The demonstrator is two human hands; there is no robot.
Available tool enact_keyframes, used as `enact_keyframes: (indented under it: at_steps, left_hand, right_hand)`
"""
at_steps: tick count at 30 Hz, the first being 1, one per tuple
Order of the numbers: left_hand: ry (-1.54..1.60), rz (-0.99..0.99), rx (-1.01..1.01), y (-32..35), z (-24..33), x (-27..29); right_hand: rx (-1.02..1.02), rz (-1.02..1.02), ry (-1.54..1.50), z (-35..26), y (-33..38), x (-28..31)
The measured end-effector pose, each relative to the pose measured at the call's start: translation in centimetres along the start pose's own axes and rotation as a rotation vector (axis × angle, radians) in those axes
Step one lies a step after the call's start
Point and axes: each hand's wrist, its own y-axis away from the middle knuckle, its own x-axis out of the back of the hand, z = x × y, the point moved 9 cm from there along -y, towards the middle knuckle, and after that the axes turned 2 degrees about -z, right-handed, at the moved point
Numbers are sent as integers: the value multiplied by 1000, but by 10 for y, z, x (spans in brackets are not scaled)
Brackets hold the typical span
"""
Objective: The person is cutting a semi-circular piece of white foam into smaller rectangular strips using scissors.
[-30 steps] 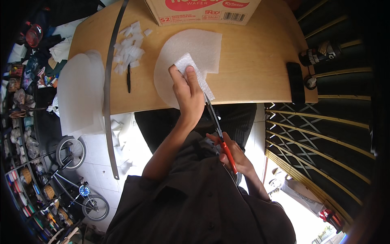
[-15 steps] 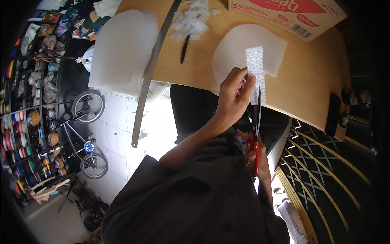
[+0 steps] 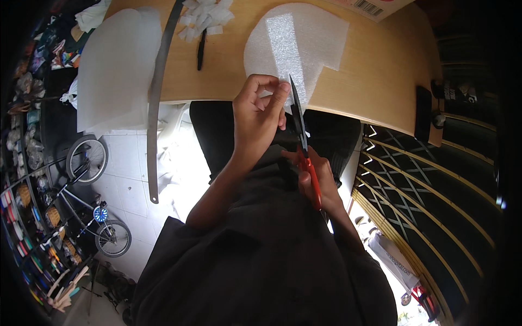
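Note:
My left hand (image 3: 258,111) pinches a white foam strip (image 3: 284,41) between thumb and fingers near its lower part. The strip points away from me, over a larger foam sheet (image 3: 326,41) with a rounded far edge and a notched right side. In my right hand (image 3: 324,182) is a pair of scissors (image 3: 311,175) with red handles and dark blades. The blades lie nearly together and point up over the strip's lower end, beside my left fingertips. Whether they touch the foam, I cannot tell.
Translucent sheets (image 3: 117,70) overhang the wooden table's (image 3: 380,81) left side, beside a long metal ruler (image 3: 156,103). A black pen (image 3: 202,50) lies below small cut foam pieces (image 3: 205,16). A cardboard box (image 3: 370,6) stands at the far right. A bicycle (image 3: 81,190) is left.
The view has shifted, so the table appears farther left and higher. The strip has tilted, its far end leaning left. The scissors have tilted left too, their tip now closer to my left fingertips.

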Motion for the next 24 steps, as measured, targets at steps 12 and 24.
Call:
enact_keyframes:
  at_steps: [12,24]
  left_hand:
    - [170,0,11,-7,-12,-7]
    - [100,-13,26,-9,-13,-8]
  right_hand:
    - [-73,85,-12,-4,-1,2]
    - [6,160,36,0,-2,7]
